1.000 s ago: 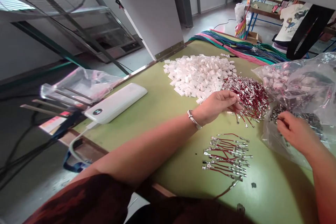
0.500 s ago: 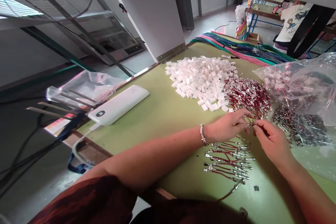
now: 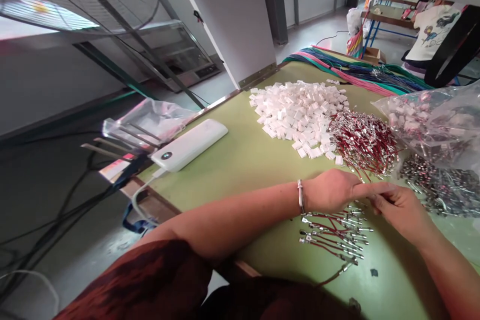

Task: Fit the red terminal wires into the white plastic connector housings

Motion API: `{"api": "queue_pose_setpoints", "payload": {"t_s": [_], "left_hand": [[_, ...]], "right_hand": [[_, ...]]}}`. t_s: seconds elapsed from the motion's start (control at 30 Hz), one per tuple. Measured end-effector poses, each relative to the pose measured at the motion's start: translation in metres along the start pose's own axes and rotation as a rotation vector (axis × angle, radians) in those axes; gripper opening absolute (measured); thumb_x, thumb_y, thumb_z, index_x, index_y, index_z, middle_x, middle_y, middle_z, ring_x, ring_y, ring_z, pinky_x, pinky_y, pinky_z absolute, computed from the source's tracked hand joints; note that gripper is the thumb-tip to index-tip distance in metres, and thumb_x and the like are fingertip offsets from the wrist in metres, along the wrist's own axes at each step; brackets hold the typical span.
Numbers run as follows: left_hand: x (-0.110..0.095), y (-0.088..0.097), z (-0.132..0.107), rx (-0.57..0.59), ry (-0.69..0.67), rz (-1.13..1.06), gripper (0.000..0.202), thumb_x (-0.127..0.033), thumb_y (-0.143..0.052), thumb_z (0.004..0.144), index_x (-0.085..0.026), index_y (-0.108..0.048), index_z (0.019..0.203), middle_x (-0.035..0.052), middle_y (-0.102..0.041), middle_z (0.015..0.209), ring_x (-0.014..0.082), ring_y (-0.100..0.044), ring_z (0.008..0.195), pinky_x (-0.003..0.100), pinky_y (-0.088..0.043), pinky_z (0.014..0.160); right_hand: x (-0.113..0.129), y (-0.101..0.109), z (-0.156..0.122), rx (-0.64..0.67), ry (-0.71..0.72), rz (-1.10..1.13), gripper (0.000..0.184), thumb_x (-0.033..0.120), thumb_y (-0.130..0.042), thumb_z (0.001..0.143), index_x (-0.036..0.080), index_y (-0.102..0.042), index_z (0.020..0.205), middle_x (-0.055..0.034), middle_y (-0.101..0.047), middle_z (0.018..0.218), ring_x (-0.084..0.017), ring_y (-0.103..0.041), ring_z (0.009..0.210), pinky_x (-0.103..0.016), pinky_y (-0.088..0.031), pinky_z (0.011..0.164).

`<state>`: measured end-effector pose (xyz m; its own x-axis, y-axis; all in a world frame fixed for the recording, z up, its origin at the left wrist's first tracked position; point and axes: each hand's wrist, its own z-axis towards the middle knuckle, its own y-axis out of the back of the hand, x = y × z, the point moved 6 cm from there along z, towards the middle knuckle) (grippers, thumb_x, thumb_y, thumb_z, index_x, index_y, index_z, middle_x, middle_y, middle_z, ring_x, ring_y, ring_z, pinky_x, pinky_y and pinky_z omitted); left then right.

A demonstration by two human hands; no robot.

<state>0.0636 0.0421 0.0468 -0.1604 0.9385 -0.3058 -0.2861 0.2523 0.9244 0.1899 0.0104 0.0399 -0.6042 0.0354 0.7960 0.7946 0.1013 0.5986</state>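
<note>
The right hand (image 3: 407,212) is no longer reaching into the clear bag (image 3: 455,230); it is now meeting the left hand (image 3: 333,190), fingertips overlapping. The left hand is sitting nearer the wearer instead of touching the pile of red wires (image 3: 363,142), and its index finger is stretching across the right fingers. Something thin was showing between them half a second ago; now the overlap seems to be hiding it. Left of the grip and beyond, white housings (image 3: 309,147) are showing where the hand was covering them. Toward the wearer from the grip, the left hand is covering the far end of the laid-out leads (image 3: 333,235).
</note>
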Motion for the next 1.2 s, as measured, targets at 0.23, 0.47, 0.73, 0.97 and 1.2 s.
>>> {"api": "queue_pose_setpoints", "payload": {"t_s": [0.23, 0.47, 0.73, 0.97, 1.2], "left_hand": [[0.031, 0.038, 0.001, -0.061, 0.243, -0.088, 0.064, -0.042, -0.049, 0.094, -0.015, -0.027, 0.147, 0.0119, -0.064, 0.105, 0.021, -0.06, 0.093, 0.032, -0.046, 0.085], [-0.046, 0.023, -0.058, 0.108, 0.293, -0.068, 0.105, -0.074, -0.063, 0.065, -0.014, -0.031, 0.145, 0.0243, -0.034, 0.147, 0.044, -0.026, 0.137, 0.059, -0.019, 0.109], [-0.04, -0.026, -0.077, 0.116, 0.289, 0.033, 0.113, -0.079, -0.058, 0.065, -0.014, -0.02, 0.15, 0.0266, -0.017, 0.153, 0.0458, -0.015, 0.14, 0.065, -0.011, 0.109], [-0.018, -0.017, -0.035, -0.031, -0.078, 0.098, 0.082, -0.072, -0.05, 0.079, -0.012, -0.048, 0.135, 0.0217, -0.047, 0.138, 0.0353, -0.038, 0.131, 0.049, -0.029, 0.106], [0.028, 0.006, -0.024, -0.29, 0.052, 0.117, 0.027, -0.032, -0.046, 0.096, -0.017, -0.068, 0.099, 0.0077, -0.066, 0.098, 0.0195, -0.055, 0.095, 0.031, -0.043, 0.086]], "right_hand": [[-0.009, 0.009, 0.005, -0.089, 0.085, -0.279, 0.023, 0.038, -0.051, 0.084, 0.023, -0.068, 0.081, -0.0023, -0.071, 0.074, -0.019, -0.063, 0.066, -0.03, -0.048, 0.064], [0.003, -0.01, 0.001, -0.057, 0.264, -0.584, 0.025, 0.034, -0.048, 0.087, 0.023, -0.071, 0.086, -0.0059, -0.07, 0.092, -0.021, -0.064, 0.078, -0.032, -0.047, 0.068], [0.004, -0.01, 0.002, -0.037, 0.232, -0.617, 0.025, 0.036, -0.048, 0.089, 0.023, -0.07, 0.093, -0.0047, -0.07, 0.096, -0.019, -0.065, 0.078, -0.032, -0.048, 0.07], [0.01, 0.017, -0.002, -0.105, 0.251, -0.555, 0.026, 0.037, -0.047, 0.09, 0.023, -0.069, 0.091, -0.0041, -0.071, 0.09, -0.018, -0.065, 0.075, -0.031, -0.048, 0.07], [0.032, 0.003, -0.013, 0.079, 0.261, -0.551, 0.022, 0.032, -0.047, 0.091, 0.024, -0.067, 0.086, -0.0009, -0.069, 0.084, -0.016, -0.063, 0.071, -0.028, -0.047, 0.067]]}}
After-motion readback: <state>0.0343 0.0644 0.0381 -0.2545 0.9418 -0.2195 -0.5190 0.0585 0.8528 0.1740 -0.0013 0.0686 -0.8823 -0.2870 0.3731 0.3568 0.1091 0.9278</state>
